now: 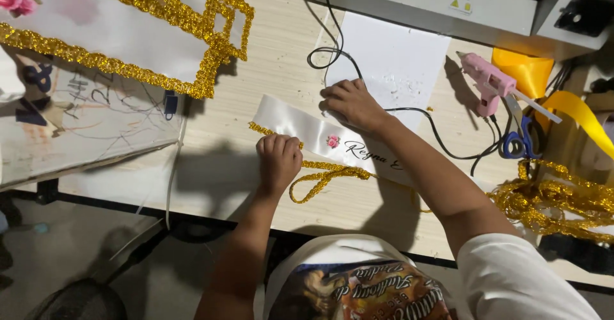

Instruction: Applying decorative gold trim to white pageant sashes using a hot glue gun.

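One sash (300, 128) runs upper-left to lower-right.

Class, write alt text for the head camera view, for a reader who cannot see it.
Two bare hands press a white satin sash flat on a wooden table: the left hand pinches gold glitter trim along its lower edge, the right hand holds its top. A pink glue gun and blue scissors lie to the right.
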